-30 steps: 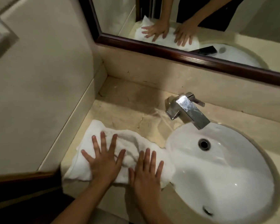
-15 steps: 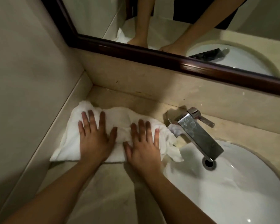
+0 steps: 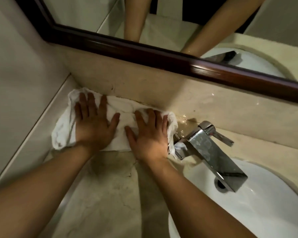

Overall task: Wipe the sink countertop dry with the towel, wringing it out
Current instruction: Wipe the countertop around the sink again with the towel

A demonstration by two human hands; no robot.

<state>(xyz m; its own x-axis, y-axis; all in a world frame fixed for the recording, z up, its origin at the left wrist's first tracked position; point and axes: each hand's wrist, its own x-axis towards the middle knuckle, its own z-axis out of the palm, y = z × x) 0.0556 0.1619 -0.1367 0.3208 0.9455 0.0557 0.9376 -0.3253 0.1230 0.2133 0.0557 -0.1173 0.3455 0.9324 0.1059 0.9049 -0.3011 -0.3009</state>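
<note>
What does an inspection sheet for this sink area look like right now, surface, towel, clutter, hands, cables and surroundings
Surface: beige stone countertop, marked and stained; water pooled behind the faucet.
Job's things: white towel, bunched, lying flat against the backsplash in the back left corner.
Clutter: nothing seen.
Hands: left hand and right hand both press flat on the towel, fingers spread.
Cables: nothing seen.
Surroundings: chrome faucet over a white basin; dark wood-framed mirror above the backsplash; tiled wall at left.
</note>
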